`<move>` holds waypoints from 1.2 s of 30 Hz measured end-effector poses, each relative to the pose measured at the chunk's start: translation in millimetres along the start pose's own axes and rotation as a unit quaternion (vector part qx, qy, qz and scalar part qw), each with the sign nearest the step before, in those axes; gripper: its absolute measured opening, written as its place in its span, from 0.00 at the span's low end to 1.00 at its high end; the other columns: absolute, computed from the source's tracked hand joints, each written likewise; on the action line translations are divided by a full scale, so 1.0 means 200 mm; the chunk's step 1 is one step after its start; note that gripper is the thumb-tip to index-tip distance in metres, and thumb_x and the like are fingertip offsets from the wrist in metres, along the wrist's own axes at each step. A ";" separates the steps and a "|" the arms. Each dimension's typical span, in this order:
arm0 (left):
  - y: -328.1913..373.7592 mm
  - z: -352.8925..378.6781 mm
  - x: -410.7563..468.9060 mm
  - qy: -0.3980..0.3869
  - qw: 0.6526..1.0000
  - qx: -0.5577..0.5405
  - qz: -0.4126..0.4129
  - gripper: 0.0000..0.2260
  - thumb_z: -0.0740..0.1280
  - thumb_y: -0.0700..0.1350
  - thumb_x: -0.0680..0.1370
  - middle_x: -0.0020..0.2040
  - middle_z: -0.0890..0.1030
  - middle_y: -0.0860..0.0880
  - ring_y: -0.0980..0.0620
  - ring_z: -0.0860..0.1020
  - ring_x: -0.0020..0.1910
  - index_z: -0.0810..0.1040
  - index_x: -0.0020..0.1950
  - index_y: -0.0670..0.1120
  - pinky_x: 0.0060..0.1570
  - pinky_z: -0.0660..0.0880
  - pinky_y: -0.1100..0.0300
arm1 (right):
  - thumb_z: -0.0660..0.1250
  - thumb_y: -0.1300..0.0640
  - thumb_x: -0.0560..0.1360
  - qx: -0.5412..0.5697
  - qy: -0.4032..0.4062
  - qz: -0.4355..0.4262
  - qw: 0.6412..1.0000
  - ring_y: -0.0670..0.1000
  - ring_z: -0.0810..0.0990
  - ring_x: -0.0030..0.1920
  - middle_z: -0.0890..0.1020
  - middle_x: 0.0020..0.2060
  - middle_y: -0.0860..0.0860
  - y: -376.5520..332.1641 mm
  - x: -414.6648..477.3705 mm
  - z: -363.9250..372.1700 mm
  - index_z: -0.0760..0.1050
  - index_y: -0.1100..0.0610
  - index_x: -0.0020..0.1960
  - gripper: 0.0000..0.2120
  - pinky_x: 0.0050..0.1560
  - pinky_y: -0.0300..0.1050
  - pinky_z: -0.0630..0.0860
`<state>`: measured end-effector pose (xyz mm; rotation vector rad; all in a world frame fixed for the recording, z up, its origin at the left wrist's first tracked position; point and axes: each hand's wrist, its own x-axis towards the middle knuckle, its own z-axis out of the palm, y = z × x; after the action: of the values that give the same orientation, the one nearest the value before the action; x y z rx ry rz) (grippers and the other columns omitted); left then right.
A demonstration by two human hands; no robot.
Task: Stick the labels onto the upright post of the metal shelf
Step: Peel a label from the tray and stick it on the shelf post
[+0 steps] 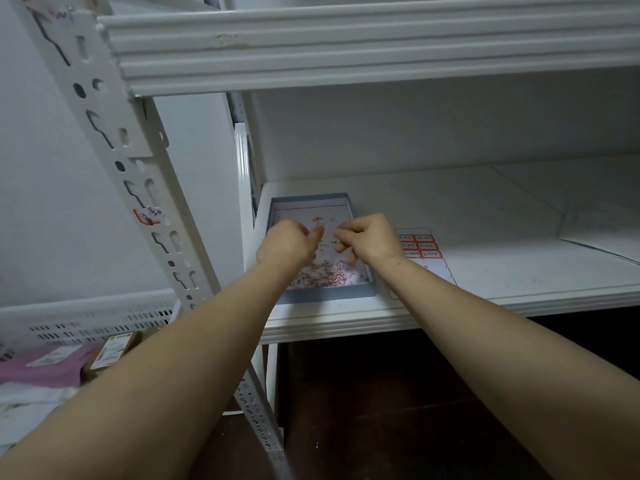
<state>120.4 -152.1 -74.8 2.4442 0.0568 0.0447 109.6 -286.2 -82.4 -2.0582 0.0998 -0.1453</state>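
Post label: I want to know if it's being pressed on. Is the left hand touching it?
Apart. Head view shows the left hand over the blue box, well clear of the label on the post.

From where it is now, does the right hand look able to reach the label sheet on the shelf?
Probably yes: the label sheet lies flat just beside the right hand, right of the tray, with nothing between them.

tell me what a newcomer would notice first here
The left hand and right hand hover close together, fingers curled, over a shallow blue box littered with red and white scraps on the lower shelf. Just right of the box lies a sheet of red-bordered labels, and on the slotted upright post at left one red-edged label is already stuck.
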 end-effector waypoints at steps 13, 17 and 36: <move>-0.01 -0.05 -0.09 -0.028 0.999 0.011 0.046 0.10 0.72 0.47 0.72 0.33 0.78 0.47 0.49 0.78 0.36 0.77 0.35 0.42 0.42 0.76 0.55 | 0.66 0.49 0.73 -0.186 0.037 -0.020 0.982 0.53 0.76 0.40 0.76 0.34 0.48 -0.12 -0.08 0.00 0.68 0.52 0.34 0.13 0.38 0.45 0.70; -0.03 -0.10 -0.15 -0.053 0.994 0.035 0.088 0.15 0.64 0.55 0.77 0.41 0.77 0.44 0.46 0.77 0.44 0.77 0.39 0.45 0.52 0.75 0.51 | 0.68 0.57 0.72 -0.226 -0.026 -0.002 0.974 0.61 0.73 0.61 0.67 0.65 0.59 -0.18 -0.13 0.03 0.62 0.58 0.68 0.27 0.60 0.54 0.73; -0.49 -0.65 -0.42 0.202 0.967 -0.148 0.043 0.40 0.74 0.53 0.69 0.68 0.67 0.47 0.49 0.69 0.65 0.56 0.74 0.44 0.60 0.69 0.55 | 0.66 0.58 0.75 0.085 -0.074 -0.110 0.988 0.49 0.71 0.65 0.71 0.65 0.51 -0.72 -0.37 0.47 0.59 0.56 0.74 0.30 0.53 0.38 0.70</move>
<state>27.8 2.1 -40.0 2.1022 0.1162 0.5517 50.4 -127.2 -4.4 -1.8988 -0.2251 -0.1323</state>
